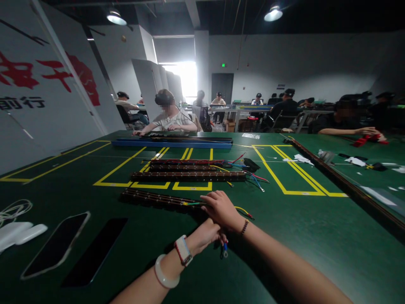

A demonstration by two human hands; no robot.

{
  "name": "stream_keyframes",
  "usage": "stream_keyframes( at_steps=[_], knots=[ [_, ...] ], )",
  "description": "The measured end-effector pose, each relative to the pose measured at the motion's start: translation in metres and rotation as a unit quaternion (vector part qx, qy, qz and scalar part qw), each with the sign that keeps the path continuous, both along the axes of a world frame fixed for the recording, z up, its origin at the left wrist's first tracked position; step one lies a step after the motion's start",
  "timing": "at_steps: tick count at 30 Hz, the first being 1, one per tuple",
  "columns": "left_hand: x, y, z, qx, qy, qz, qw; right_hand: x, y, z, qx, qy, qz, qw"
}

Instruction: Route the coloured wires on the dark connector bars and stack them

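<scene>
A long dark bar with copper-coloured strips (152, 199) lies slightly slanted on the green table, its right end under my hands. My right hand (220, 209) is curled over that end from above, fingers bent around it. A green wire with a ring terminal (191, 204) runs in under its fingertips, and a yellow wire (243, 210) sticks out to the right behind it. Just below, touching it, my left hand (207, 233) is closed. A blue wire end with a ring terminal (225, 250) hangs out beside its fingers. Both palms are hidden.
Farther back lie similar bars (190, 176) with coloured wires and a blue channel (171, 144). Two phones (58, 245) and a white device (22, 234) are at left. A long bar (341, 181) runs along the right. A person (174, 118) sits opposite; others work behind.
</scene>
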State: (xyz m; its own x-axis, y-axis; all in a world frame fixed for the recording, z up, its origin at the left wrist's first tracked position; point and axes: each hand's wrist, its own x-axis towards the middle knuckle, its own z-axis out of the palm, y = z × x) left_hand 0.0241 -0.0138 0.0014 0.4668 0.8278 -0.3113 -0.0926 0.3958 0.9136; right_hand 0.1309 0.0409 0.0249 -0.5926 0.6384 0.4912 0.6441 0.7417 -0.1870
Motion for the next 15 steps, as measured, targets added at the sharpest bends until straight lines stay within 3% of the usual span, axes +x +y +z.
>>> stream_keyframes(
  at_steps=[4, 8, 11, 15],
  knots=[
    [-0.001, 0.003, 0.0, 0.046, 0.1, -0.023, 0.994, 0.035, -0.006, -0.003, 0.01, 0.033, 0.003, 0.999],
    [-0.007, 0.006, 0.005, 0.156, 0.24, -0.029, 0.958, 0.074, -0.008, -0.015, -0.018, 0.032, -0.024, 0.999],
    [-0.011, 0.004, 0.011, 0.267, 0.362, -0.014, 0.893, 0.093, -0.007, -0.029, -0.049, 0.026, -0.053, 0.997],
    [-0.014, 0.001, 0.018, 0.394, 0.514, -0.058, 0.76, 0.104, -0.003, -0.042, -0.064, -0.002, -0.08, 0.995]
  ],
)
